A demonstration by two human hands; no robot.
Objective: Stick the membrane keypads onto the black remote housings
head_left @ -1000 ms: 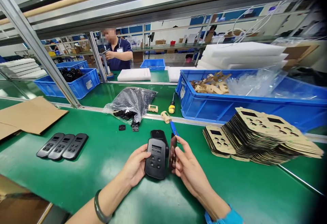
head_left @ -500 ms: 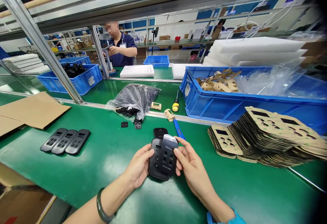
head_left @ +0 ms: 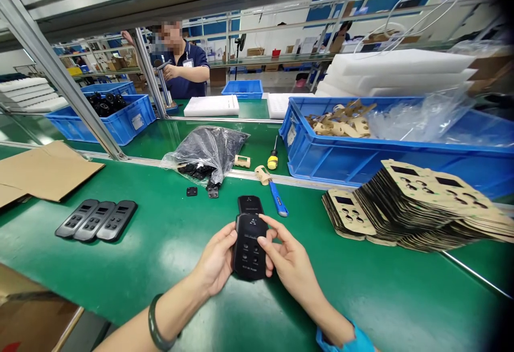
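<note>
My left hand [head_left: 217, 258] grips the side of a black remote-like housing, now mostly covered. On top of it lies a thin black face panel [head_left: 249, 247] with small holes and white print, pinched at its right edge by my right hand [head_left: 287, 258]. The panel sits nearly square over the housing; whether it is seated flush I cannot tell. Just beyond lies another black panel [head_left: 249, 204] on the green table [head_left: 180, 298]. A blue utility knife [head_left: 278, 199] rests to its right. To the left, three black remote-like units [head_left: 96, 221] lie side by side.
A plastic bag of small black parts [head_left: 209, 154] stands beyond my hands, near a yellow-black screwdriver [head_left: 272, 158]. At right are stacked tan-backed panels [head_left: 421, 202] and a blue bin [head_left: 361, 162]. Cardboard [head_left: 48, 170] lies left. A co-worker [head_left: 182, 71] stands across the bench.
My right hand has brought the face panel left and turned it straight, so it now covers the housing that showed beside it. The camera view has shifted slightly.
</note>
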